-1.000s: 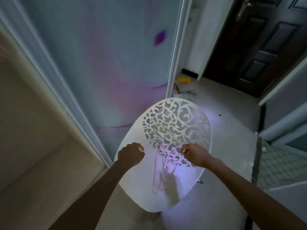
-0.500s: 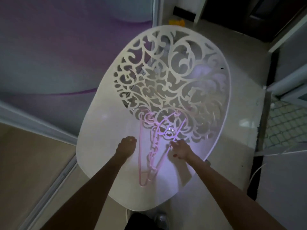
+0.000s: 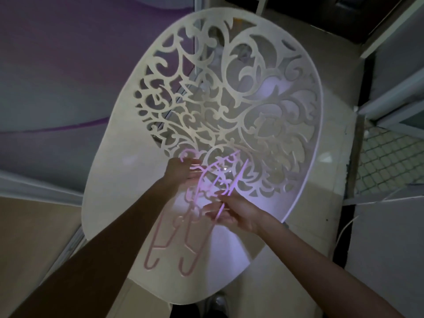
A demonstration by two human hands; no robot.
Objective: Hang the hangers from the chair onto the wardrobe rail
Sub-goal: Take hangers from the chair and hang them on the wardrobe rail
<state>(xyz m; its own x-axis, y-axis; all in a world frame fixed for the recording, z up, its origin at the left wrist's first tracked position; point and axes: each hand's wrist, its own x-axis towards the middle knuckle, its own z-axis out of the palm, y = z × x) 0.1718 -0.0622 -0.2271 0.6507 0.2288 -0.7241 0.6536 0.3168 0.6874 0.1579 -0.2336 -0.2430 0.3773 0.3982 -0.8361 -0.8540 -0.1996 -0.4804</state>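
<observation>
The pink hangers [image 3: 183, 235] lie in a loose bunch on the seat of the white chair [image 3: 110, 171], just below the centre of the frame. Their hooked ends point toward the lower edge of the seat, and their upper parts reach up to the cut-out scrollwork of the chair back. How many hangers make up the bunch cannot be told, since the thin bars overlap and the light is dim.

The right hand [image 3: 234, 213] sits at the centre right of the bunch, palm turned up, its fingers [image 3: 212, 206] curled round one pink bar that runs slantwise through them. The left hand [image 3: 180, 172] lies a little higher and to the left, its fingers [image 3: 195, 168] stretched out nearly straight over the top of the hangers; whether they press on the plastic or only hover above it cannot be told.

The chair back fills the upper middle of the frame. A purple and grey sliding door panel [image 3: 57, 76] covers the upper left. Pale floor [image 3: 332, 161] shows to the right of the chair, and a dark door [image 3: 344, 17] stands in the upper right corner.
</observation>
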